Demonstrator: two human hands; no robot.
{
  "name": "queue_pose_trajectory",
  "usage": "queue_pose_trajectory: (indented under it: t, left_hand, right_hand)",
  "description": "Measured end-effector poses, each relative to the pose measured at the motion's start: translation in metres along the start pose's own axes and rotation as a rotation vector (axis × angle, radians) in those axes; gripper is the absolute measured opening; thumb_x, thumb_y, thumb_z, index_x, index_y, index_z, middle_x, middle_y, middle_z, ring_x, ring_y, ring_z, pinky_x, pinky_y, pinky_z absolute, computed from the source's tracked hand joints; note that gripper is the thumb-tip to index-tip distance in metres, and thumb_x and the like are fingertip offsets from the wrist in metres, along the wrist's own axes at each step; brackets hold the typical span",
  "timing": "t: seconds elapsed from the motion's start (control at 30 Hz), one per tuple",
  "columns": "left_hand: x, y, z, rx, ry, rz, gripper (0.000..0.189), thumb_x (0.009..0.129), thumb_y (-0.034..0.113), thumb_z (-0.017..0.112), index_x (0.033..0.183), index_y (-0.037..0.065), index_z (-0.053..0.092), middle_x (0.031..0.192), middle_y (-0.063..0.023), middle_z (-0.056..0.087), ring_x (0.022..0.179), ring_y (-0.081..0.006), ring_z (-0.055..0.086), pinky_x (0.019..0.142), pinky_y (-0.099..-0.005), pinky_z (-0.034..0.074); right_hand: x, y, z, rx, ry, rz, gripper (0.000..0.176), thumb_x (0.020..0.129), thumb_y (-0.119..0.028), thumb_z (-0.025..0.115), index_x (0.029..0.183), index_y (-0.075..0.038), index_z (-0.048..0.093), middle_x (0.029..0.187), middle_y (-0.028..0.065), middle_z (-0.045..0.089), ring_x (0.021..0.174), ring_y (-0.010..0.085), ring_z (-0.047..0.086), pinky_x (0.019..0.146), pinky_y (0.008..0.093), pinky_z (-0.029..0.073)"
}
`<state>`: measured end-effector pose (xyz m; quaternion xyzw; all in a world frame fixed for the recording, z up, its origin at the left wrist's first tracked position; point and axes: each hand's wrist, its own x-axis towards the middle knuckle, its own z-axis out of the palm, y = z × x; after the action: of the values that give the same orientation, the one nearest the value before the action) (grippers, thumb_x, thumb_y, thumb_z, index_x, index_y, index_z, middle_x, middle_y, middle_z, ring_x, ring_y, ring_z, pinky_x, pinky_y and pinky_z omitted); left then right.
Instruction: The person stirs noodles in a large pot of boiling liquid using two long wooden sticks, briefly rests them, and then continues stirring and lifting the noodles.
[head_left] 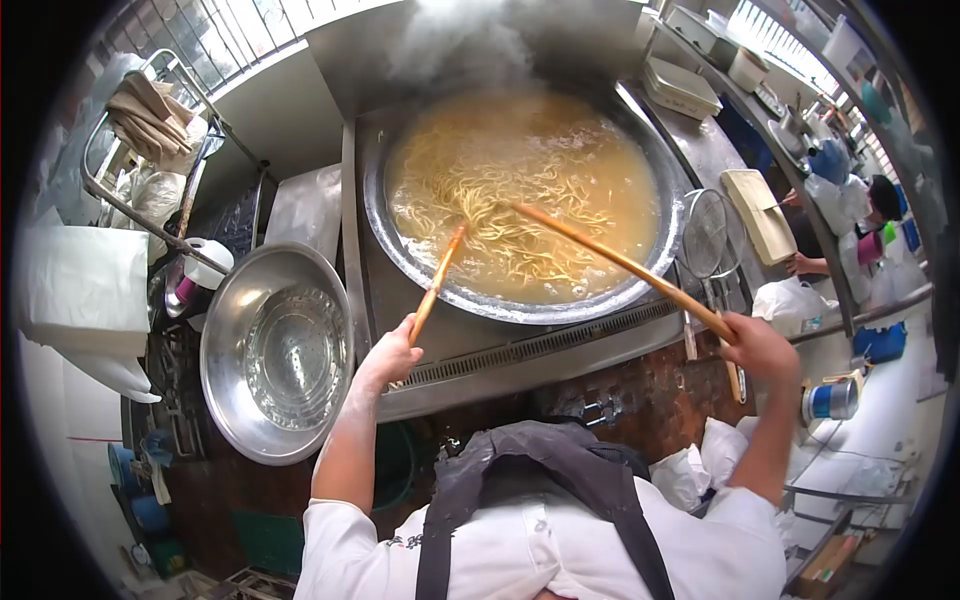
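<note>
A wide wok [500, 311] full of cloudy, steaming water holds a mass of yellow noodles [540, 225]. My left hand [393, 352] is closed round a wooden stick [438, 285], whose far end reaches into the noodles near the middle. Another, longer-looking wooden stick [620, 258] slants in from the right, gripped near its end by my right hand [760, 346]. The two tips are a short way apart among the noodles, and some strands bunch up between them. What lies under the water is hidden.
A large metal basin [277, 353] stands left of the stove. Right of the wok lie a wire strainer [706, 232] and a wooden board [757, 216]. Another person's hand [806, 264] shows beyond the board. White bags [722, 452] sit low on the right.
</note>
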<state>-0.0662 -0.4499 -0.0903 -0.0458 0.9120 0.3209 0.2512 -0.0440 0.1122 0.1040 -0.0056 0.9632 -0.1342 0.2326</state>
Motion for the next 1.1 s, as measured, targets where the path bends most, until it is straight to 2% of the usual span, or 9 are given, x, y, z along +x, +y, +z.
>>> queue_pose_trajectory:
  t: [0.27,0.4,0.5,0.53,0.63,0.67,0.8,0.97,1.1]
  left_hand:
    - [-0.009,-0.030,0.031,-0.320,-0.047,0.203,0.071,0.086,0.007,0.067,0.152,0.007,0.038,0.123,-0.0172,0.062,0.111,-0.0243,0.061,0.099,-0.0337,0.047]
    - [-0.103,-0.050,-0.002,-0.557,-0.156,-0.082,0.073,0.086,0.000,0.066,0.153,0.010,0.040,0.109,-0.0048,0.061,0.092,-0.0137,0.058,0.080,-0.0271,0.050]
    - [-0.181,-0.050,-0.028,-0.408,-0.046,-0.083,0.074,0.082,-0.003,0.068,0.151,0.010,0.043,0.117,-0.0059,0.063,0.095,-0.0150,0.061,0.084,-0.0280,0.051]
    - [-0.201,-0.048,-0.032,-0.357,0.023,-0.033,0.074,0.082,-0.003,0.069,0.150,0.007,0.043,0.126,-0.0112,0.064,0.113,-0.0202,0.062,0.099,-0.0308,0.047]
    - [-0.223,-0.041,-0.039,-0.268,0.125,-0.153,0.075,0.082,-0.002,0.071,0.150,0.005,0.042,0.137,-0.0163,0.060,0.130,-0.0242,0.055,0.110,-0.0332,0.040]
    - [-0.218,-0.036,-0.040,-0.154,0.180,-0.103,0.074,0.083,0.001,0.071,0.150,0.008,0.042,0.133,-0.0226,0.062,0.126,-0.0346,0.058,0.106,-0.0391,0.045]
    - [-0.157,-0.004,-0.047,0.150,0.253,-0.171,0.071,0.086,0.009,0.069,0.150,0.015,0.040,0.108,-0.0287,0.067,0.103,-0.0474,0.063,0.089,-0.0525,0.051]
    - [0.009,0.005,-0.041,0.373,0.268,-0.112,0.057,0.086,0.009,0.059,0.142,0.009,0.043,0.093,-0.0277,0.069,0.089,-0.0464,0.067,0.082,-0.0560,0.053]
    - [0.155,0.065,-0.056,0.422,0.213,-0.097,0.033,0.094,0.011,0.046,0.126,0.007,0.054,0.110,-0.0254,0.069,0.106,-0.0406,0.066,0.092,-0.0520,0.052]
  right_hand:
    - [0.026,0.022,-0.044,-0.058,0.153,0.028,0.034,0.079,-0.006,0.066,0.112,-0.002,0.059,0.090,0.0252,0.065,0.087,0.0441,0.063,0.077,0.0478,0.049]
    - [0.115,0.033,-0.037,-0.091,0.086,-0.084,0.032,0.080,-0.006,0.066,0.111,-0.001,0.061,0.094,0.0236,0.067,0.089,0.0420,0.064,0.078,0.0468,0.051]
    - [0.191,0.031,-0.005,-0.113,0.048,-0.159,0.028,0.080,-0.004,0.063,0.108,-0.003,0.059,0.091,0.0217,0.066,0.084,0.0389,0.063,0.075,0.0452,0.050]
    - [0.213,0.018,0.010,-0.128,0.024,-0.127,0.027,0.082,-0.005,0.063,0.109,-0.003,0.059,0.094,0.0219,0.066,0.087,0.0392,0.064,0.077,0.0455,0.051]
    - [0.258,-0.028,0.064,-0.103,0.012,-0.138,0.025,0.087,-0.007,0.058,0.112,-0.006,0.056,0.101,0.0225,0.067,0.093,0.0404,0.065,0.078,0.0477,0.051]
    - [0.260,-0.044,0.070,-0.112,-0.002,-0.175,0.025,0.087,-0.007,0.057,0.111,-0.006,0.056,0.099,0.0229,0.067,0.093,0.0409,0.065,0.077,0.0488,0.051]
    - [0.249,-0.058,0.069,-0.169,-0.041,-0.314,0.025,0.085,-0.006,0.057,0.110,-0.006,0.057,0.092,0.0225,0.067,0.090,0.0425,0.065,0.075,0.0512,0.050]
    - [0.187,-0.014,0.009,-0.151,-0.033,-0.267,0.024,0.085,-0.008,0.060,0.109,-0.009,0.059,0.093,0.0210,0.067,0.090,0.0420,0.064,0.077,0.0508,0.049]
    - [0.107,0.016,-0.030,-0.060,0.048,-0.203,0.029,0.083,-0.008,0.063,0.112,-0.008,0.058,0.089,0.0225,0.068,0.088,0.0434,0.065,0.077,0.0516,0.051]
